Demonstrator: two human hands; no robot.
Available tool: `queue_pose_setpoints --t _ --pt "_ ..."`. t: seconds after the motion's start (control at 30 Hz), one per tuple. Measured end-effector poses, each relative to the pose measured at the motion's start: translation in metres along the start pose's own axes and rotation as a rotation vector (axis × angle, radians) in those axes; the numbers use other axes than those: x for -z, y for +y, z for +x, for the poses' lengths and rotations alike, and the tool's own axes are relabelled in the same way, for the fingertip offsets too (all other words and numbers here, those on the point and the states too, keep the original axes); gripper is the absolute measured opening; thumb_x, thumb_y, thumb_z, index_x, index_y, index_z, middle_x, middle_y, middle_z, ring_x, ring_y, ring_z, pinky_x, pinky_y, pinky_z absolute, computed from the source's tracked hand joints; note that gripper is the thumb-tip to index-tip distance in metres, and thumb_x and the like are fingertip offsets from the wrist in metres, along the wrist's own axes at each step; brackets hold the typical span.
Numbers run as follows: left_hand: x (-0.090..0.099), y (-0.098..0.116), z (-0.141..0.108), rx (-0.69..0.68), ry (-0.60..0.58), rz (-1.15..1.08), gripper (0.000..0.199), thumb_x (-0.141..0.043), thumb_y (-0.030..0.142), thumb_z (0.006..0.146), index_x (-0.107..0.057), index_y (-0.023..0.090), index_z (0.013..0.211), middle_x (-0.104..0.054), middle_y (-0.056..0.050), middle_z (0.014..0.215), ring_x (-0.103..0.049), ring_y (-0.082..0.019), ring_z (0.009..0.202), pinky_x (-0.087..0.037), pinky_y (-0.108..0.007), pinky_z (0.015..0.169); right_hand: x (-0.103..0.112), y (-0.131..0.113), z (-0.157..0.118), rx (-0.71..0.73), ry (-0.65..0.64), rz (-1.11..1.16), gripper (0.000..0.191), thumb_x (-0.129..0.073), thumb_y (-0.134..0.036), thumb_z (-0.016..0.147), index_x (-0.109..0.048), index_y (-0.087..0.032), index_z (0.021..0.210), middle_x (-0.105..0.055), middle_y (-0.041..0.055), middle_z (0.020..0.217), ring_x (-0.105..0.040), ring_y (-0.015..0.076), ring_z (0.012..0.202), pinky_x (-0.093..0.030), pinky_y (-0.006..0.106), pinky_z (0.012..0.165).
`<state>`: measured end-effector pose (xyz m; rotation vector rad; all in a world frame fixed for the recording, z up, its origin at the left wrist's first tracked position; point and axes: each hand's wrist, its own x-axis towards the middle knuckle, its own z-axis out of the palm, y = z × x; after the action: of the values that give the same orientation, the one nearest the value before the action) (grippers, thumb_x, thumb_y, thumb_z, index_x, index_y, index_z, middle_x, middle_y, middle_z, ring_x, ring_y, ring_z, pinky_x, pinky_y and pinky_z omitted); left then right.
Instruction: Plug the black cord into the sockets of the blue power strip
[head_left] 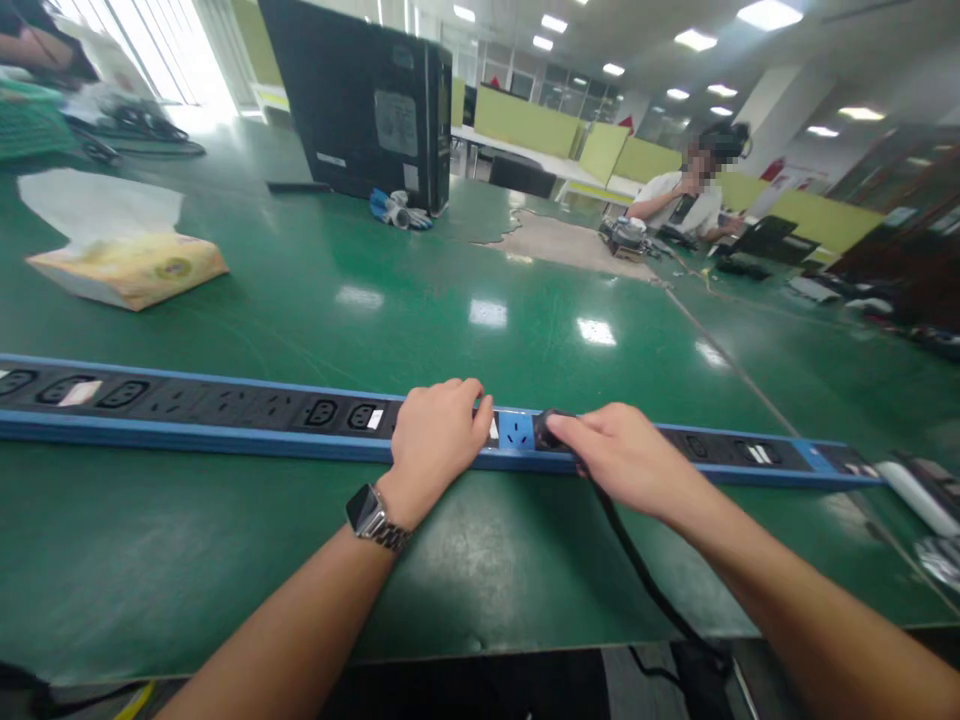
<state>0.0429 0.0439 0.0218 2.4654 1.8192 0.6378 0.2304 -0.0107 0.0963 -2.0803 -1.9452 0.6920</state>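
Observation:
A long blue and black power strip [247, 402] lies across the green table, its rows of sockets facing up. My left hand [439, 425], with a watch on its wrist, is wrapped over the strip near its middle and hides some sockets. Just right of a blue socket [516, 432], my right hand [622, 450] grips a black plug [551, 428] between thumb and fingers. The plug is at the strip's face; how deep it sits is hidden. From it a black cord [637, 560] runs down over the table's front edge.
A tissue pack [142, 265] lies at the left, behind the strip. Further back stand a black computer case [367, 110] and blue-grey gloves [401, 210]. Across the table [420, 320] sits another person [686, 195]. A white cylindrical object [919, 497] lies near the strip's right end.

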Motion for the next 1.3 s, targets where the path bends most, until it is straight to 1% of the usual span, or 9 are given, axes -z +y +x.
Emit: queue_pose_setpoints --t 0.33,0.53,0.7,0.83,0.93,1.0,1.07,1.17,1.3 --pt "-0.003 -0.005 -0.003 0.05 0.189 -0.277 0.021 -0.046 0.029 0.089 -0.065 0.019 0.092 -0.07 -0.006 0.092 -0.062 -0.021 0.09 -0.045 -0.031 0.082 -0.022 -0.029 0.039 -0.055 -0.038 -0.335 0.052 -0.038 -0.052 0.083 -0.071 -0.016 0.066 -0.068 0.0132 0.071 -0.06 0.0199 0.064 -0.035 0.028 0.055" --pt "-0.002 -0.009 -0.003 0.048 0.238 -0.402 0.02 -0.048 0.028 0.088 -0.066 0.018 0.087 -0.071 -0.005 0.088 -0.063 -0.021 0.086 -0.046 -0.032 0.081 -0.009 -0.039 0.041 -0.073 -0.379 -0.054 0.045 -0.044 -0.044 0.082 -0.061 -0.017 0.05 -0.06 0.006 0.05 -0.046 0.0117 0.041 -0.034 0.025 0.046" --pt "0.0 -0.014 -0.003 0.052 0.288 -0.503 0.02 -0.05 0.027 0.087 -0.067 0.017 0.084 -0.071 -0.005 0.086 -0.063 -0.02 0.084 -0.046 -0.031 0.08 -0.005 -0.04 0.047 -0.235 -0.413 -0.022 0.041 -0.049 -0.046 0.079 -0.061 -0.016 0.055 -0.049 0.0022 0.043 -0.036 0.0095 0.034 -0.027 0.025 0.04" --pt "0.014 -0.006 -0.017 0.071 0.334 -0.569 0.02 -0.051 0.027 0.086 -0.067 0.017 0.084 -0.071 -0.005 0.085 -0.063 -0.019 0.082 -0.046 -0.03 0.078 -0.016 -0.041 0.045 -0.172 -0.402 -0.127 0.047 -0.042 -0.049 0.083 -0.061 -0.016 0.053 -0.046 0.0017 0.04 -0.04 0.0115 0.033 -0.032 0.026 0.041" --pt "0.028 0.006 -0.044 0.086 0.256 -0.672 0.019 -0.052 0.03 0.086 -0.067 0.018 0.082 -0.069 -0.003 0.079 -0.061 -0.016 0.073 -0.045 -0.028 0.071 -0.013 -0.045 0.044 -0.081 -0.434 -0.249 0.054 -0.036 -0.053 0.086 -0.06 -0.016 0.054 -0.05 0.0035 0.042 -0.045 0.0129 0.034 -0.036 0.027 0.044" --pt "0.029 0.015 -0.062 0.165 0.048 -0.81 0.022 -0.052 0.035 0.086 -0.066 0.018 0.083 -0.066 -0.002 0.07 -0.058 -0.014 0.062 -0.043 -0.026 0.06 -0.004 -0.042 0.048 -0.047 -0.477 -0.283 0.057 -0.036 -0.058 0.086 -0.064 -0.016 0.061 -0.058 0.0056 0.051 -0.051 0.0142 0.041 -0.039 0.027 0.048" --pt "0.022 0.025 -0.074 0.284 -0.219 -1.001 0.028 -0.052 0.042 0.086 -0.065 0.018 0.092 -0.065 -0.001 0.067 -0.057 -0.013 0.056 -0.041 -0.025 0.052 0.003 -0.031 0.056 0.014 -0.314 -0.289 0.056 -0.038 -0.061 0.087 -0.068 -0.015 0.076 -0.068 0.0085 0.068 -0.061 0.0166 0.056 -0.043 0.027 0.056" --pt "0.006 0.05 -0.075 0.44 -0.504 -1.406 0.039 -0.05 0.051 0.085 -0.058 0.017 0.102 -0.065 -0.001 0.07 -0.06 -0.013 0.057 -0.043 -0.024 0.05 -0.004 0.0 0.067 0.123 0.183 -0.354 0.055 -0.037 -0.059 0.089 -0.068 -0.017 0.103 -0.07 0.012 0.102 -0.063 0.0219 0.093 -0.045 0.031 0.078" --pt "0.019 0.087 -0.052 0.508 -0.429 -1.789 0.043 -0.042 0.058 0.086 -0.053 0.017 0.081 -0.055 0.002 0.052 -0.054 -0.01 0.045 -0.034 -0.02 0.043 -0.037 0.04 0.065 0.125 0.296 -0.402 0.05 -0.036 -0.052 0.092 -0.065 -0.019 0.114 -0.065 0.011 0.119 -0.056 0.0246 0.112 -0.04 0.035 0.092"
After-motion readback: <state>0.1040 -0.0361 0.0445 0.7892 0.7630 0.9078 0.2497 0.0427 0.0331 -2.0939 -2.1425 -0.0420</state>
